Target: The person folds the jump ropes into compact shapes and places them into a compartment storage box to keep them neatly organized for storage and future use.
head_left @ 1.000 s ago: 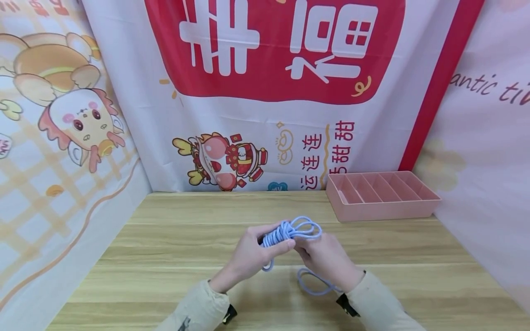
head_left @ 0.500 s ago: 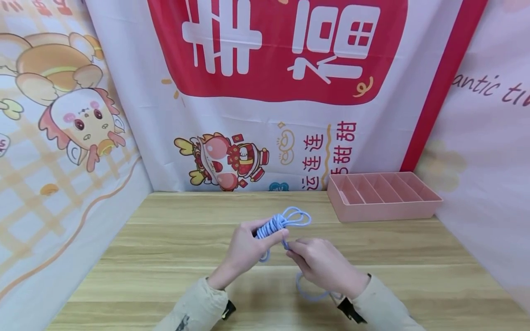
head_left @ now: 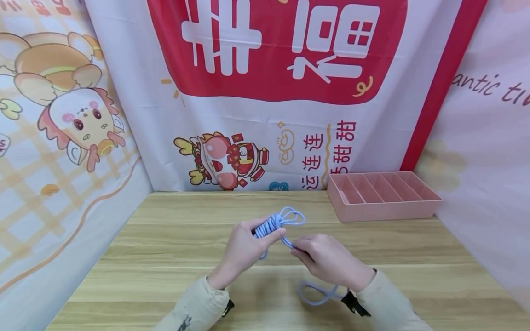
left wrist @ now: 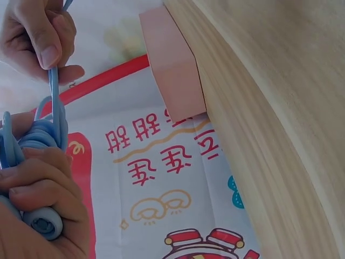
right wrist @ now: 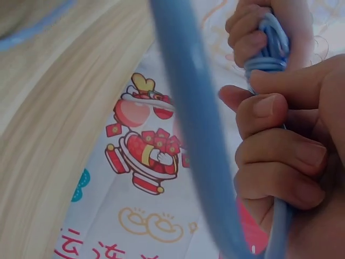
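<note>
A light-blue cord (head_left: 268,225) is wound into a tight bundle, with loose loops fanning out at its top. My left hand (head_left: 238,248) grips the bundle, thumb along its near side. In the left wrist view, a round pale-blue end (left wrist: 43,222) with a dark hole shows under the curled fingers. To the right, my right hand (head_left: 331,259) pinches a doubled length of the cord, which runs taut from the bundle to the fingertips. More cord passes through the curled fingers in the right wrist view, and a thick blue strand (right wrist: 194,124) crosses close to that camera.
A slack loop of cord (head_left: 316,304) hangs below the right wrist. At the back right of the wooden table (head_left: 186,220) stands a pink box (head_left: 389,211) with several compartments. Printed cloths (head_left: 136,115) close off the back and both sides.
The bundle has shifted left with my left hand. My right hand, first right behind the bundle, has drawn away to the right, and a longer stretch of cord shows between the hands.
</note>
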Demonstrator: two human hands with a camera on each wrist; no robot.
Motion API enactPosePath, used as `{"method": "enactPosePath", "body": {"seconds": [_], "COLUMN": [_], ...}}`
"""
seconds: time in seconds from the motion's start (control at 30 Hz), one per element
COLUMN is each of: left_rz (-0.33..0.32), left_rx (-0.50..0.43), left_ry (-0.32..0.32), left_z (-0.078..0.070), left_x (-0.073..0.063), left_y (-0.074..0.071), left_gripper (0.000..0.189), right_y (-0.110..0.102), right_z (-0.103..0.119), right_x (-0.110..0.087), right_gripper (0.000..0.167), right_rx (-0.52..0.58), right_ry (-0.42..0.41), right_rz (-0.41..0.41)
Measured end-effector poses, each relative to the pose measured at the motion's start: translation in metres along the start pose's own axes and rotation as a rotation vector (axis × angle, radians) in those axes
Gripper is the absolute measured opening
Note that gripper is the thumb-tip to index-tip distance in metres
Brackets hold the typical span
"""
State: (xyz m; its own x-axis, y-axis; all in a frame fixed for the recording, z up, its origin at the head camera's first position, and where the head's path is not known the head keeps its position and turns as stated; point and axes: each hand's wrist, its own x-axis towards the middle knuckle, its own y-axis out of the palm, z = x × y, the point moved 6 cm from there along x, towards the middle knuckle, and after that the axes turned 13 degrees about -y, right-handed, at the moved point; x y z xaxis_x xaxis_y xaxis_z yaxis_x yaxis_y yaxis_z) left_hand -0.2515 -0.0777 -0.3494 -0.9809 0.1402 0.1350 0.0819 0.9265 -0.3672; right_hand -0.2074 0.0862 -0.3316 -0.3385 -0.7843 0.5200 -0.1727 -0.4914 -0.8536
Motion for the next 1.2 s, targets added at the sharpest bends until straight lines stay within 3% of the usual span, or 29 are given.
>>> {"method": "enactPosePath", "body": {"seconds": [0.2, 0.47, 0.8, 0.9, 1.03, 1.2], "left_rz": [-0.009, 0.084, 0.195, 0.178, 0.109, 0.024], "left_rx": [0.117, 0.358, 0.458, 0.524, 0.604, 0.638], "left_ry": [0.022, 0.032, 0.099, 0.166, 0.246, 0.294], "left_z": [0.0, 0.004, -0.005, -0.008, -0.009, -0.01], "left_x": [0.001, 0.0, -0.002, -0.005, -0.011, -0.015], "left_y": [0.0, 0.01, 0.013, 0.016, 0.023, 0.023], "left_gripper": [0.047, 0.051, 0.041, 0.043, 0.046, 0.045], "right_y": [-0.002, -0.002, -0.003, -0.005, -0.004, -0.006], "right_z": [-0.003, -0.002, -0.004, -0.002, 0.003, 0.008], "right_x": [-0.002, -0.004, -0.004, -0.004, -0.003, -0.001], "right_gripper": [0.019, 0.015, 0.012, 0.011, 0.011, 0.013], "right_rx": [0.014, 0.008, 0.1, 0.092, 0.078, 0.051], "right_ry": [0.035, 0.039, 0.051, 0.038, 0.022, 0.006], "right_rz": [0.055, 0.097, 0.118, 0.116, 0.144, 0.13]}}
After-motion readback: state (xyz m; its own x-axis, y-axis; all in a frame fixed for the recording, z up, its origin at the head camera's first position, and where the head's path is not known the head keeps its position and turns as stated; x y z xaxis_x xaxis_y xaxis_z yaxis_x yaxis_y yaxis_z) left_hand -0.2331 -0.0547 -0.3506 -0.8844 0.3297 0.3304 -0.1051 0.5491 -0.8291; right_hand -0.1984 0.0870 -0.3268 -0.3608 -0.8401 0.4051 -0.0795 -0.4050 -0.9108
